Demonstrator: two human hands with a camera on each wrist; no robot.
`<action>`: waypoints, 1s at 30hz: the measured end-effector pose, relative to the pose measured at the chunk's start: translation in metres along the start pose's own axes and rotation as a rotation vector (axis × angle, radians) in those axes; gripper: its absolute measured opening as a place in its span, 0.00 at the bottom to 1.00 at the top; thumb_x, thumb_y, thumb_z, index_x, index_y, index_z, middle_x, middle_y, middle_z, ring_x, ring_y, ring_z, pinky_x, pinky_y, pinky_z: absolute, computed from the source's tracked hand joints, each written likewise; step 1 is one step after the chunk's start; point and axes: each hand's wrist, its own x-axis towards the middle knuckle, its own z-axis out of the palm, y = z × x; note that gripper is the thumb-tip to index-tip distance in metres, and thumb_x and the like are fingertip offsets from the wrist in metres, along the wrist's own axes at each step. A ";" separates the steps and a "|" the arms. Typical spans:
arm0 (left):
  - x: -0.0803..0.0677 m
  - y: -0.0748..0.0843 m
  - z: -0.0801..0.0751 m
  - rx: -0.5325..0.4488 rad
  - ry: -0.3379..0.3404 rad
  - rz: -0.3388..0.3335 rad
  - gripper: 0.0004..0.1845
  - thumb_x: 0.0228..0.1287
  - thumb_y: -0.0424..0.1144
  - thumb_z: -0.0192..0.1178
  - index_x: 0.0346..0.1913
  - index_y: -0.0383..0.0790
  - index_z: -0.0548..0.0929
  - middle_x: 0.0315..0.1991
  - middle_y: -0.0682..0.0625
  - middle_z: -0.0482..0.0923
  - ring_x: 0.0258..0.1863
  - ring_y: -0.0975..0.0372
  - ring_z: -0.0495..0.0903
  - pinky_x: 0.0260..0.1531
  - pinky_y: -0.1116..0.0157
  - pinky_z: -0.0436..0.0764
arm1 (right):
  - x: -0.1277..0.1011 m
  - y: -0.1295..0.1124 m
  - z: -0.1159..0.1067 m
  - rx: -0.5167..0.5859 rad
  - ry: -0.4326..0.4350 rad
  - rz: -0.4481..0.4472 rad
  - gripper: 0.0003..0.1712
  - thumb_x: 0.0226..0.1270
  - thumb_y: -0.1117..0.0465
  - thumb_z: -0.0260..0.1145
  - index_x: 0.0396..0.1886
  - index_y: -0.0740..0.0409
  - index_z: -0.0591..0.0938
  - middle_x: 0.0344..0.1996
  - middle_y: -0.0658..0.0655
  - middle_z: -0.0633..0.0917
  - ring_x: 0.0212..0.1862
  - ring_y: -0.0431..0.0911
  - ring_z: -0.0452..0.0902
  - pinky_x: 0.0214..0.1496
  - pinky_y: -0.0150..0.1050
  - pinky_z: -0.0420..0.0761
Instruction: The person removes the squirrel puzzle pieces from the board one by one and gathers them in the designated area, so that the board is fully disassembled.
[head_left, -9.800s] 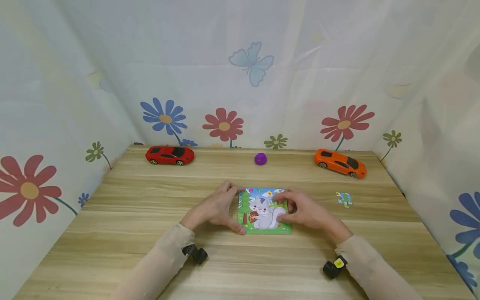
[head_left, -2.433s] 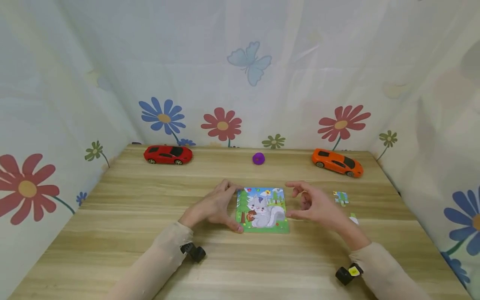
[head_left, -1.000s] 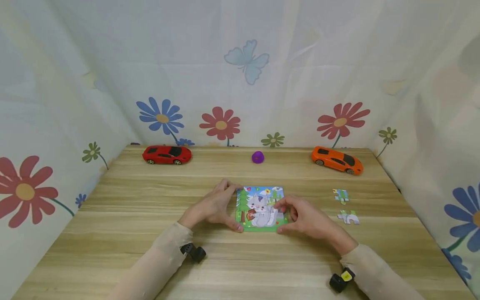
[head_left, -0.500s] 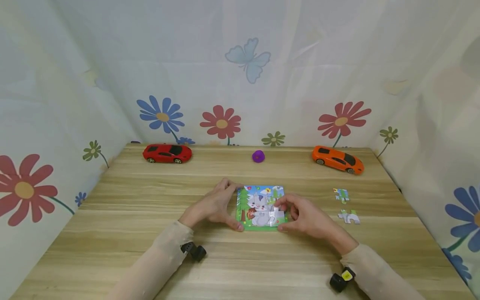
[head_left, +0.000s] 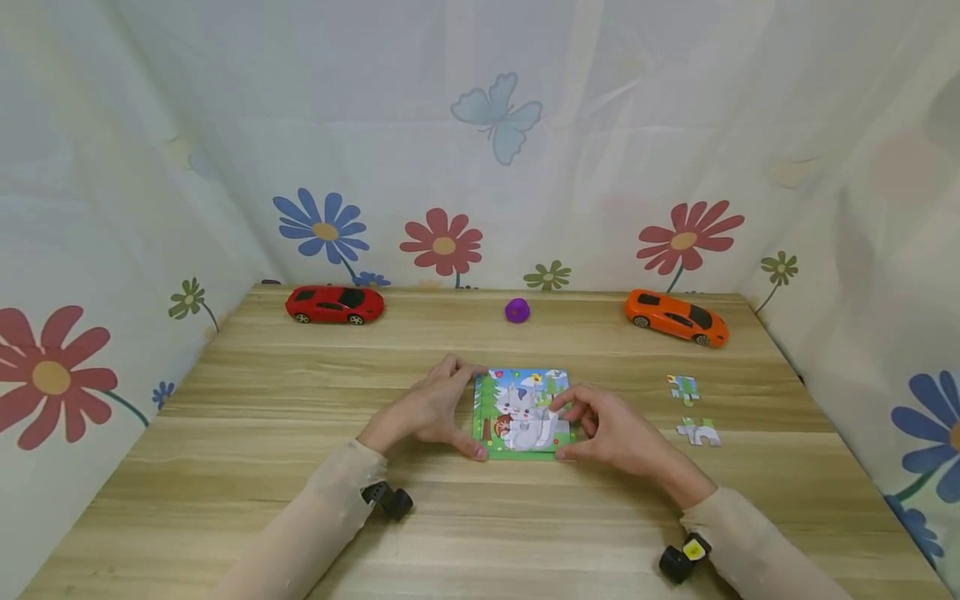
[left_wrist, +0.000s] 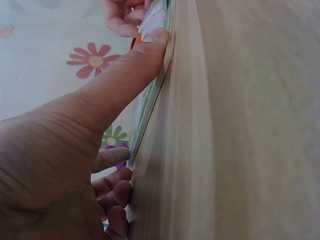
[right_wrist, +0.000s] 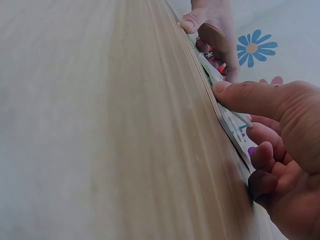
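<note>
A squirrel jigsaw puzzle [head_left: 517,408] in a flat tray lies mid-table. My left hand [head_left: 431,408] grips its left side, thumb at the near corner and a fingertip at the far one. At the puzzle's lower right, my right hand [head_left: 611,433] pinches a puzzle piece [head_left: 551,433] between thumb and index finger. In the left wrist view that pale piece [left_wrist: 152,22] stands tilted above the tray; the right wrist view shows its raised edge by the index finger. Two loose pieces, one blue and green [head_left: 683,387], one white and green [head_left: 700,432], lie to the right.
Along the table's back stand a red toy car [head_left: 334,305], a small purple round object [head_left: 517,311] and an orange toy car [head_left: 677,317]. Flowered curtains [head_left: 495,192] enclose the table [head_left: 480,525] at the back and both sides.
A white and green piece has joined the loose one at the right. My right hand came from beside the puzzle onto its lower right; the piece there has tilted. My left hand stayed put.
</note>
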 end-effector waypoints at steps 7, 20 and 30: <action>0.000 0.001 -0.001 0.004 -0.001 -0.006 0.73 0.38 0.66 0.92 0.87 0.46 0.64 0.75 0.44 0.65 0.74 0.50 0.70 0.78 0.46 0.74 | 0.000 -0.001 0.000 -0.017 0.001 -0.013 0.34 0.55 0.56 0.92 0.60 0.46 0.87 0.43 0.51 0.86 0.36 0.47 0.75 0.36 0.34 0.75; 0.000 0.004 -0.003 -0.002 -0.005 -0.010 0.73 0.39 0.65 0.92 0.87 0.45 0.64 0.73 0.43 0.66 0.73 0.50 0.70 0.77 0.46 0.75 | -0.003 -0.006 -0.001 -0.087 -0.094 -0.111 0.20 0.66 0.57 0.85 0.54 0.34 0.90 0.40 0.54 0.74 0.39 0.47 0.70 0.38 0.34 0.70; 0.000 0.005 -0.003 -0.008 -0.006 -0.009 0.73 0.38 0.65 0.93 0.87 0.44 0.64 0.71 0.43 0.66 0.71 0.50 0.70 0.76 0.46 0.76 | -0.005 -0.009 -0.002 -0.096 -0.115 -0.091 0.16 0.69 0.56 0.84 0.53 0.34 0.93 0.39 0.54 0.71 0.41 0.47 0.69 0.39 0.35 0.68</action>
